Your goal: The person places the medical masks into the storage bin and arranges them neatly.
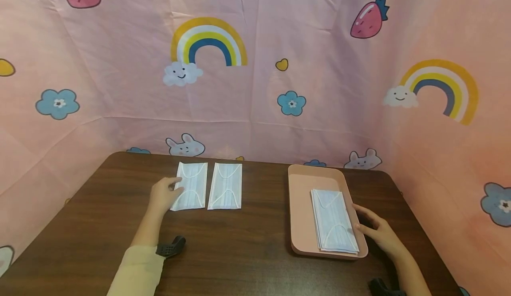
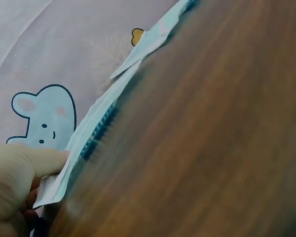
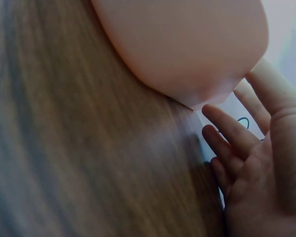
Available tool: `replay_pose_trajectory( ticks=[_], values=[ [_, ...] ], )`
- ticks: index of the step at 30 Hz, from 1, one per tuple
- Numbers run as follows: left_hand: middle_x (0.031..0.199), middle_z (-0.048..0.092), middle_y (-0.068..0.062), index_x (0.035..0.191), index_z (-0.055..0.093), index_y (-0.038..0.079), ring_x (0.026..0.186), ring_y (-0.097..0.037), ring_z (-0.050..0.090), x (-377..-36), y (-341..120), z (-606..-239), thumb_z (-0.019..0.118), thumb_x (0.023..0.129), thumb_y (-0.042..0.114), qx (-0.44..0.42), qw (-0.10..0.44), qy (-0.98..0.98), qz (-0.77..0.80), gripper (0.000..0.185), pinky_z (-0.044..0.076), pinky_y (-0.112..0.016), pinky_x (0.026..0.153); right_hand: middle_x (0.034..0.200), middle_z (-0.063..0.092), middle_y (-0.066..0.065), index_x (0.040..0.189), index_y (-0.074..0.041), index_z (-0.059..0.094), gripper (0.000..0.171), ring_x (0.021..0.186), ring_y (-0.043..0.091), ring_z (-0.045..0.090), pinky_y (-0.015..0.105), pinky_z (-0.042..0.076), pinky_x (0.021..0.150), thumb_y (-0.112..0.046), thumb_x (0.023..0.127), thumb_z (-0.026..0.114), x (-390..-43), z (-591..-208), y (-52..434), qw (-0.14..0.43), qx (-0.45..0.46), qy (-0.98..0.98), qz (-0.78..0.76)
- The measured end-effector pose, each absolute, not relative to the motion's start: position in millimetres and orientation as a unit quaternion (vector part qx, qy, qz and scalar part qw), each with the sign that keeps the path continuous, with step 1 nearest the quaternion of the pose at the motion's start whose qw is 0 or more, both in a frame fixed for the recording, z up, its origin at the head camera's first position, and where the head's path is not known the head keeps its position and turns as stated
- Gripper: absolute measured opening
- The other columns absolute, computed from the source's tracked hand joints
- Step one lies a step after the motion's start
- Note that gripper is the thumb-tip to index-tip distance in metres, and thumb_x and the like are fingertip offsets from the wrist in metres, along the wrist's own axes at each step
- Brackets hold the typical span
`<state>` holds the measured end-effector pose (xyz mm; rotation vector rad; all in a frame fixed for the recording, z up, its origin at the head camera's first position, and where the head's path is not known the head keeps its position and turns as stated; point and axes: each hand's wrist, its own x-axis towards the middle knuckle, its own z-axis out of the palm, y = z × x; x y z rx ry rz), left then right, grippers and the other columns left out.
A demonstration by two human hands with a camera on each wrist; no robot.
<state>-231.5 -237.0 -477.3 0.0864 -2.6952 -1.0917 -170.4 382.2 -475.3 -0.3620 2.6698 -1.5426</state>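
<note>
My left hand point(image 1: 163, 194) is at the left edge of a pale blue face mask point(image 1: 193, 185) on the table. In the left wrist view, the thumb lies on top of that mask point(image 2: 96, 116) and fingers are beneath it, pinching its edge. A second face mask point(image 1: 226, 186) lies just to the right. My right hand point(image 1: 381, 231) touches the right side of a pink tray point(image 1: 301, 211), its fingers spread loosely along the wall in the right wrist view. Inside the tray, a stack of face masks point(image 1: 334, 220) lies toward the right side.
The brown wooden table point(image 1: 247, 247) ends at a pink patterned cloth point(image 1: 255, 87) behind and at both sides. Bare tabletop lies between the second mask and the tray. Black straps with small devices point(image 1: 171, 247) sit at the wrists.
</note>
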Motion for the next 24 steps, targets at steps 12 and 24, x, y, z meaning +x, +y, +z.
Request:
replay_pose_trajectory(
  ticks=[12,24],
  values=[
    [0.102,0.059,-0.02,0.123,0.062,-0.001,0.077,-0.025,0.049,-227.7,-242.4,-483.3,0.067,0.089,0.008,0.061,0.135,-0.9,-0.41,0.036,0.043,-0.032,0.06,0.14,0.043,0.019,0.143,-0.005,0.042,0.053,0.115,-0.005,0.039,0.043,0.036,0.097,-0.015,0.094,0.061,-172.4,-473.6,384.1,0.026,-0.118,0.867,-0.484],
    [0.128,0.054,-0.019,0.131,0.059,0.006,0.062,-0.019,0.053,-224.8,-245.4,-478.2,0.067,0.091,0.018,0.117,0.112,-0.859,-0.486,0.042,0.043,-0.028,0.054,0.14,0.043,0.02,0.143,-0.005,0.043,0.053,0.114,-0.006,0.04,0.018,0.036,0.092,-0.015,0.094,0.061,-172.7,-472.1,384.2,0.026,-0.117,0.864,-0.49]
  ],
)
